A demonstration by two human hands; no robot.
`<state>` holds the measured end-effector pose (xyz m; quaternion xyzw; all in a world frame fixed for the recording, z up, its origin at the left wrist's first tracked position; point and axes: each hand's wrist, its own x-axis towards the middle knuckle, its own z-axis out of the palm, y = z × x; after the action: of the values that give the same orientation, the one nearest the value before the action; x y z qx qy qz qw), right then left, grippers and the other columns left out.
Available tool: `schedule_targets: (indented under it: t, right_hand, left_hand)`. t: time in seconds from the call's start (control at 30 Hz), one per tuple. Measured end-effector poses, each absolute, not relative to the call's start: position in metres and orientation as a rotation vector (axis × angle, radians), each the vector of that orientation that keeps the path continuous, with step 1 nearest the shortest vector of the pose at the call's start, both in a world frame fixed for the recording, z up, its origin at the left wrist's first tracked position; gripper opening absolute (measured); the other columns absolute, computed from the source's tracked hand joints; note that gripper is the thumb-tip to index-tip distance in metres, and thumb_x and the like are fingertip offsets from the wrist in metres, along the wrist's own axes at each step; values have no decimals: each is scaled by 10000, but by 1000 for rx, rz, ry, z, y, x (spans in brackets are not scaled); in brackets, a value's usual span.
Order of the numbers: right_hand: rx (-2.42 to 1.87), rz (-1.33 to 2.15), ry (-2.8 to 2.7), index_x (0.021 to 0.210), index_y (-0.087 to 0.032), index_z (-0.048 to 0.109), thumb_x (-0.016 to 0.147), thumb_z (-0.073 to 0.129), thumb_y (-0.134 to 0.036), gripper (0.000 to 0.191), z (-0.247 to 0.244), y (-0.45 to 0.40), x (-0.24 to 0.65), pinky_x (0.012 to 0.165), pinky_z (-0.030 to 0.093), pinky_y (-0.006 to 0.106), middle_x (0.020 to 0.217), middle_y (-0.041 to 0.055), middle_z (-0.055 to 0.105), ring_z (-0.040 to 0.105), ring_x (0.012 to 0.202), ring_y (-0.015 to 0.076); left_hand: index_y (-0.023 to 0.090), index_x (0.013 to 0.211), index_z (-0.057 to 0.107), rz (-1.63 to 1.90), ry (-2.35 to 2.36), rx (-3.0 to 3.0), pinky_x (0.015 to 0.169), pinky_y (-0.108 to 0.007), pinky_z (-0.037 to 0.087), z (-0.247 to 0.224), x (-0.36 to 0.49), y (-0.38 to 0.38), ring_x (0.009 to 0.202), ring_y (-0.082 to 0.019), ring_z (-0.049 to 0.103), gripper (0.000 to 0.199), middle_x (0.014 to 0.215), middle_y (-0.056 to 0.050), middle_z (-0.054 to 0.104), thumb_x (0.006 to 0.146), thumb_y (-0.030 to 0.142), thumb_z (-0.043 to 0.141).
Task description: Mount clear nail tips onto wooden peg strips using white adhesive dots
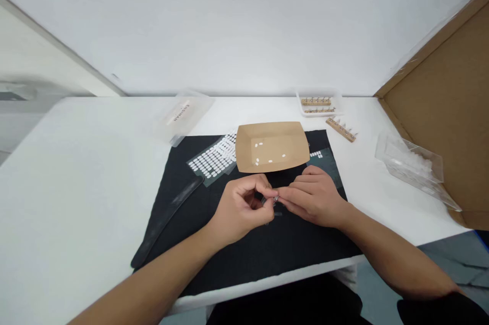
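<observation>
My left hand (246,208) is closed in a pinch, thumb against index finger, on a small clear piece (275,198) too small to name surely. The fingertips of my right hand (315,196) meet it from the other side, its fingers pressed together and its thumb mostly hidden. Both hands are over a black cloth (244,269). Just beyond them stands a brown paper tray (273,134) with several small white ovals (283,155) in it. A little clear item (278,214) lies below the fingertips on the cloth.
Left of the tray lie sheets of white oval stickers (214,159) and a curved black nail file (168,220). Another sheet (324,159) is on the right. Behind are a plastic pouch (187,113), clip strips in a white tray (319,106), a loose clip strip (341,129) and a clear box (412,162).
</observation>
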<state>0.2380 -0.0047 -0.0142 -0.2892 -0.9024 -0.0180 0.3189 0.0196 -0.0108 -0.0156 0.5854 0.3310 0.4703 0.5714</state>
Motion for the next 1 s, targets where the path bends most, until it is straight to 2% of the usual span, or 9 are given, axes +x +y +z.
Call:
schedule_targets:
  t: [0.2,0.63,0.83,1.0]
  right_hand:
    - [-733,43,-2302,959,-195,685,1064,640,-239,123,-16,-4,238,668,355,312,701,-44,713,576,590,98]
    - [-750,-55,-2322,971,-203,685,1065,641,-248,113,-11,-4,241,682,360,318,703,-55,715,571,592,91]
    - [-786,-227,-2355,953,-215,681,1071,632,-252,133,-5,-4,242,681,341,329,696,-62,704,548,589,86]
    - [-794,-261,-2377,994,-189,685,1067,635,-229,97,-1,-7,241,682,347,326,675,-58,678,540,597,95]
  left_hand:
    - [123,857,748,1074,743,1260,377,-168,558,-15,20,-11,535,-100,644,76,772,-5,637,804,71,766]
    - [140,982,790,1019,617,1204,414,-164,604,-15,15,-8,484,-54,640,74,909,-31,688,911,161,784]
    - [130,949,782,1010,684,1192,404,-181,618,-16,16,-8,556,-96,685,117,897,-43,704,864,176,848]
    - [125,915,772,996,720,1154,378,-185,607,-18,17,-7,528,-97,684,135,898,-39,705,858,204,864]
